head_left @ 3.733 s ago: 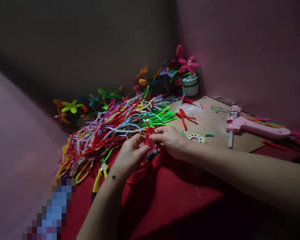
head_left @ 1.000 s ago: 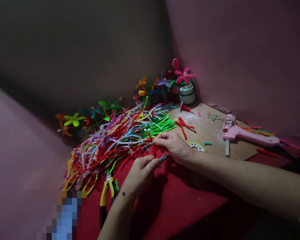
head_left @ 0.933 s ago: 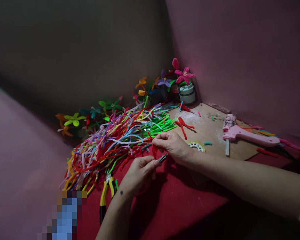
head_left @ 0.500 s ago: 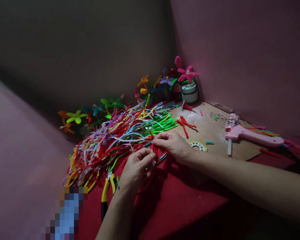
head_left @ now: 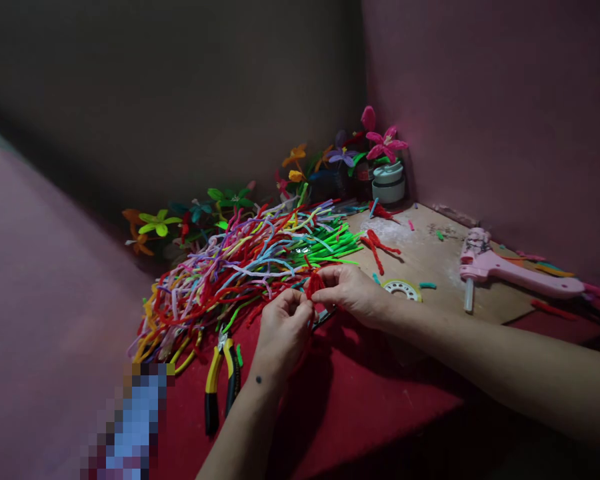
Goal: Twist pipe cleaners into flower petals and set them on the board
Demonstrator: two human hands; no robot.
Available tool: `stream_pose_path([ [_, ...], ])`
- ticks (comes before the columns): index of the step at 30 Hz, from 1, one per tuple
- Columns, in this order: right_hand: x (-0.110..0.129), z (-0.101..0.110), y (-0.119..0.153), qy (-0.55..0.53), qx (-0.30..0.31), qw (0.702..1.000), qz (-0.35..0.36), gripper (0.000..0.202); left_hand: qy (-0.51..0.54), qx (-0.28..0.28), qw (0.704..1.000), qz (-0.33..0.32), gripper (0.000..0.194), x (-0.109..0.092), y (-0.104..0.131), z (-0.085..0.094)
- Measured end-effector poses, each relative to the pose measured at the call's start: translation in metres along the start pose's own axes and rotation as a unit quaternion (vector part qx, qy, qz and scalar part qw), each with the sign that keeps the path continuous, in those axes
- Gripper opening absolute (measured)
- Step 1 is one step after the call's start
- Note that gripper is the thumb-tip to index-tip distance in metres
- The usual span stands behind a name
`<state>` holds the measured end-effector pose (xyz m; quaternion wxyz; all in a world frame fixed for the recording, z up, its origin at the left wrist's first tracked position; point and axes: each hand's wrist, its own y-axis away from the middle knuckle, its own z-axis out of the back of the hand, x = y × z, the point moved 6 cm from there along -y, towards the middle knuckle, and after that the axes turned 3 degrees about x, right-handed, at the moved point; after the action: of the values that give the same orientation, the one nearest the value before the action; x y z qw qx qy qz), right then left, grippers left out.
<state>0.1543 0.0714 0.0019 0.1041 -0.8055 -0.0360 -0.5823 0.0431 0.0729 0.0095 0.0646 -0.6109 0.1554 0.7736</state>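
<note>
Both hands meet over the front edge of a heap of colourful fuzzy stems (head_left: pixel 245 260). My left hand (head_left: pixel 287 327) pinches the lower end of a small red fuzzy piece (head_left: pixel 315 285). Fingers of my right hand (head_left: pixel 347 293) are closed on the same red piece from the right, thumb against it. The piece looks like a bent loop, partly hidden by the fingers. Just below the hands, a dark metallic tool (head_left: pixel 324 316) lies mostly covered.
Yellow-black pliers (head_left: pixel 222 377) lie left of my left forearm on the red cloth (head_left: pixel 365 407). On the brown board (head_left: pixel 430 247) are a tape roll (head_left: pixel 403 289), red pieces (head_left: pixel 380 248) and a pink glue gun (head_left: pixel 520 273). Fuzzy flowers (head_left: pixel 387 143) stand behind, by a lidded jar (head_left: pixel 388 185).
The view has shifted, so the objects sit farther right. My left hand has come closer to my right hand, its fingers more closed, and more of the red piece shows between them.
</note>
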Motion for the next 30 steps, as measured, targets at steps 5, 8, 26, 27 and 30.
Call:
stream_pose_path([
  [5,0.0,0.006,-0.001,-0.003,-0.031,1.0,-0.006,0.007,-0.029,-0.023,0.999,-0.034,0.014,-0.003,-0.001,0.005],
  [8,0.0,0.01,-0.001,0.052,-0.034,0.998,-0.023,0.008,-0.032,-0.041,0.998,-0.042,0.014,-0.003,-0.003,0.011],
  [26,0.002,0.006,0.001,-0.017,-0.033,0.999,-0.007,0.013,-0.079,-0.032,0.993,-0.084,0.014,-0.003,-0.005,0.009],
  [27,0.002,0.006,0.001,-0.005,-0.035,0.999,-0.003,0.013,-0.079,-0.033,0.993,-0.084,0.014,-0.003,-0.005,0.009],
  [30,0.004,0.007,0.001,0.028,-0.043,0.999,0.007,0.013,-0.076,-0.037,0.992,-0.09,0.013,-0.003,-0.004,0.009],
])
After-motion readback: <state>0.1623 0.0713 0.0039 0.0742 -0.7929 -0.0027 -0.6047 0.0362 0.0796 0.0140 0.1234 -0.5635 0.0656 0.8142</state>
